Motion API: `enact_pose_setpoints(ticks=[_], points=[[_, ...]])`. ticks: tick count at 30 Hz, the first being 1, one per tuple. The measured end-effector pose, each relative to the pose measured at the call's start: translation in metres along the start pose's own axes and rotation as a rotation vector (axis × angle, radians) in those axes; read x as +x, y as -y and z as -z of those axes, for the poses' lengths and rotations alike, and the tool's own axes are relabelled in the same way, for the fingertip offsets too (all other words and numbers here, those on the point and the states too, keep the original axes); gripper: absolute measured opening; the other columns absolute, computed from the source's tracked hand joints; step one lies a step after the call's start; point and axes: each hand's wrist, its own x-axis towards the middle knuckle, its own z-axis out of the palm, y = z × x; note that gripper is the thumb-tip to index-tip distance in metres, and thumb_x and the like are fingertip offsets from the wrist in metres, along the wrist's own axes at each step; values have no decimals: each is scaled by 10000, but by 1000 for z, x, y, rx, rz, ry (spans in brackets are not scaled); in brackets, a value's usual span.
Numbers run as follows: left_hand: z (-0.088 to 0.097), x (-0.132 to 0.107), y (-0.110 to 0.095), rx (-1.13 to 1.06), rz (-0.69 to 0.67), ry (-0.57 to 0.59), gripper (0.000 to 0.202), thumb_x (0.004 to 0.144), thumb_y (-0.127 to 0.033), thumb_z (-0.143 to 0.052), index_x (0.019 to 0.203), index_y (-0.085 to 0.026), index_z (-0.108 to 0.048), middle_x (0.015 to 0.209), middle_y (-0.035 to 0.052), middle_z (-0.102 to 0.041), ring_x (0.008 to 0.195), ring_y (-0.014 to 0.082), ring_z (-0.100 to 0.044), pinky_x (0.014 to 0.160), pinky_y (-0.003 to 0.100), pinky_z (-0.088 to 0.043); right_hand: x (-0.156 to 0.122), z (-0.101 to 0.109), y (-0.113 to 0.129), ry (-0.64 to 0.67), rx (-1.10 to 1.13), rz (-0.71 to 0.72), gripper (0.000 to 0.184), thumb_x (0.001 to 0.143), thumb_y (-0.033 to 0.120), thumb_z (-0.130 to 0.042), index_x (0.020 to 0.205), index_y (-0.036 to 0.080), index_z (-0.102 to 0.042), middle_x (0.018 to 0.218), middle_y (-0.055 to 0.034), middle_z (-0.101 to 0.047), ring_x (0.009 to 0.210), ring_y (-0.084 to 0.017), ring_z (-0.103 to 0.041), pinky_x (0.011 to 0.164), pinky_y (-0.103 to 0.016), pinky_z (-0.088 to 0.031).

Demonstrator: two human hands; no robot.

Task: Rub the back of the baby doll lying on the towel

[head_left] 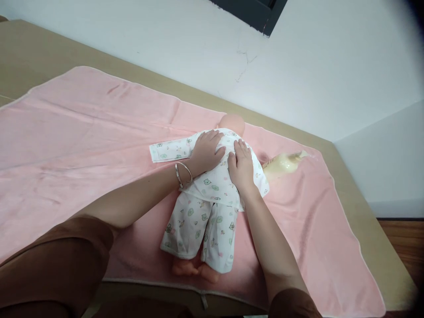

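Observation:
A baby doll (pixel 231 123) lies on a pink blanket (pixel 126 110), its bare head away from me and no face showing. It wears a white printed top (pixel 215 183) and matching trousers (pixel 195 221); its feet (pixel 195 268) stick out at the near end. One sleeve (pixel 170 150) stretches flat to the left. My left hand (pixel 207 152), a silver bangle at the wrist, rests flat on the upper left of the top. Fingers loosely extended, my right hand (pixel 241 167) lies on the top's right side. The doll's right-hand sleeve cannot be made out.
A shiny pale yellow bottle-like object (pixel 283 163) lies on the blanket, right of the doll. The blanket covers much of a wooden table (pixel 354 198). Behind stands a white wall (pixel 165 48) with a dark frame (pixel 255 13). Wooden flooring (pixel 404 243) shows at right.

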Motion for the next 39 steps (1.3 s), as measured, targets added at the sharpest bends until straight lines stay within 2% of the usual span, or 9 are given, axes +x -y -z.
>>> enact_pose_setpoints(ticks=[4, 8, 11, 29, 39], points=[[1, 0, 0, -4, 2, 14, 510, 936, -305, -442, 1370, -76, -580, 1438, 184, -586, 1375, 320, -499, 1208, 496, -340, 0, 1, 0, 19, -16, -31, 565, 1034, 350, -286, 1541, 141, -420, 1656, -154, -380, 1585, -276, -274, 1293, -581, -208], [1, 2, 1, 4, 5, 48, 525, 929, -318, -466, 1390, -90, -567, 1459, 177, -570, 1383, 320, -491, 1217, 498, -326, 0, 3, 1, 65, -57, -70, 654, 1045, 500, -298, 1594, 146, -326, 1708, -166, -248, 1609, -356, -148, 1280, -617, -180], [1, 3, 3, 3, 1, 61, 519, 924, -324, -476, 1390, -113, -567, 1472, 163, -562, 1393, 308, -482, 1225, 496, -315, 0, 3, 2, 75, -60, -67, 693, 1042, 561, -288, 1602, 153, -310, 1713, -170, -230, 1609, -373, -131, 1279, -622, -166], [2, 3, 2, -13, -5, 52, 508, 917, -325, -499, 1364, -100, -584, 1448, 174, -578, 1371, 322, -502, 1213, 508, -327, 0, 1, 1, 27, -29, -67, 640, 1037, 508, -350, 1564, 148, -391, 1683, -183, -308, 1597, -357, -203, 1279, -617, -186], [3, -1, 4, -28, -59, -45, 491, 865, -315, -544, 1304, -109, -622, 1310, 158, -655, 1231, 341, -576, 1119, 501, -421, 0, 2, 2, 20, -31, -68, 615, 1035, 488, -367, 1560, 169, -402, 1682, -171, -316, 1596, -344, -215, 1274, -619, -200]])
